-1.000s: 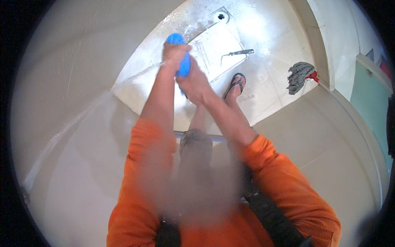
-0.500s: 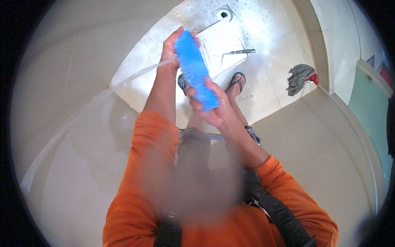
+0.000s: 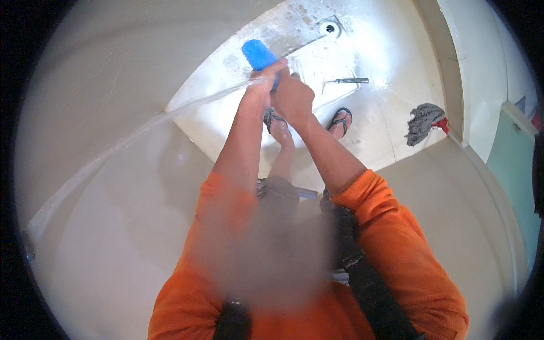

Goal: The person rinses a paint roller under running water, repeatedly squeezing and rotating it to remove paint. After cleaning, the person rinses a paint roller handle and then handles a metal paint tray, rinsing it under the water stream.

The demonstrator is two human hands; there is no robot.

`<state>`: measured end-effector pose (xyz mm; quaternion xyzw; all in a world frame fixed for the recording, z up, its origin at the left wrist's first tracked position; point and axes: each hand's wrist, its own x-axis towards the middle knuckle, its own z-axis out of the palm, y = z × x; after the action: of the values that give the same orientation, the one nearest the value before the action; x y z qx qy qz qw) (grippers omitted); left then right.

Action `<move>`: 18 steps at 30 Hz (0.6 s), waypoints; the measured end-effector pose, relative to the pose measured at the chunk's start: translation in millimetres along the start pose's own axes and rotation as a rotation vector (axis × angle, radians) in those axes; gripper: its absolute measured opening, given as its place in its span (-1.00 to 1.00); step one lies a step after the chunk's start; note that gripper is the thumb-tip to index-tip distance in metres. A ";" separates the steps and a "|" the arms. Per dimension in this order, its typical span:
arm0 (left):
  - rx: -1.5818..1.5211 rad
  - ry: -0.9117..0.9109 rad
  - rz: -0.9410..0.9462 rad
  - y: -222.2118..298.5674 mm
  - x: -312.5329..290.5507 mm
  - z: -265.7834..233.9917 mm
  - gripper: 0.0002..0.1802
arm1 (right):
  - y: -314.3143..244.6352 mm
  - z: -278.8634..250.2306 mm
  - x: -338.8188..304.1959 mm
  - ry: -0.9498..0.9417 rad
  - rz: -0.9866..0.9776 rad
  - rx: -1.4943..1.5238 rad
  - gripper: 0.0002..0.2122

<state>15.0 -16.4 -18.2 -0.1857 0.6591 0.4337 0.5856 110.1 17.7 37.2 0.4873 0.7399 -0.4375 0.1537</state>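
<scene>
A fuzzy blue paint roller cover (image 3: 258, 54) points away from me, up and to the left, above the wet floor. My left hand (image 3: 265, 79) is closed round its lower part. Close against it, my right hand (image 3: 293, 97) wraps the near end, and its fingertips are partly hidden. A thin stream of water (image 3: 192, 106) crosses from the far left and strikes my left hand. On the floor past my feet lies a tool with a dark handle (image 3: 354, 80) and a thin bent rod, which looks like a roller frame.
A round drain (image 3: 330, 28) is set in the pale wet floor (image 3: 385, 130) at the far side. To the right, a grey mop head (image 3: 424, 123) with a red fitting rests by the wall. My sandalled feet (image 3: 341, 120) stand below my hands.
My hands have come together at the near end of the roller cover; the left one slid down from its far end. The view has shifted slightly.
</scene>
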 end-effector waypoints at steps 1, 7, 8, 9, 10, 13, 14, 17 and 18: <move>0.006 0.045 -0.026 7.1 1.9 -6.7 -0.49 | -3.6 5.7 -9.2 0.016 -0.035 0.034 -0.49; -0.103 -0.198 0.109 34.8 2.5 -28.3 -0.57 | -1.2 -7.2 -20.0 -0.347 0.119 1.023 -0.54; -0.190 -0.259 0.121 35.4 -1.5 -26.8 -0.60 | 3.1 -8.0 -20.9 -0.469 0.199 1.241 -0.57; -0.277 -0.321 0.132 35.0 -6.0 -24.4 -0.62 | 8.2 -8.1 -22.1 -0.590 0.280 1.459 -0.60; -0.327 -0.325 0.139 31.6 -9.7 -23.1 -0.63 | 14.9 -1.8 -26.4 -0.708 0.312 1.663 -0.61; -0.521 -0.406 0.174 25.6 -15.6 3.5 -0.65 | 35.6 3.9 -36.6 -0.931 0.336 2.055 -0.59; -0.616 -0.448 0.197 29.6 -25.2 10.6 -0.67 | 38.0 2.7 -41.9 -0.944 0.315 2.044 -0.58; -0.675 -0.506 0.214 24.9 -24.5 14.4 -0.64 | 49.4 -3.5 -57.2 -0.947 0.250 2.014 -0.54; -0.657 -0.513 0.211 22.8 -20.5 13.5 -0.62 | 53.3 -5.3 -61.1 -0.944 0.229 2.004 -0.52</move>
<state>11.1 1.6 9.9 -0.1801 0.3344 0.7104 0.5925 185.9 -6.3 53.7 0.2411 -0.1299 -0.9618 -0.0038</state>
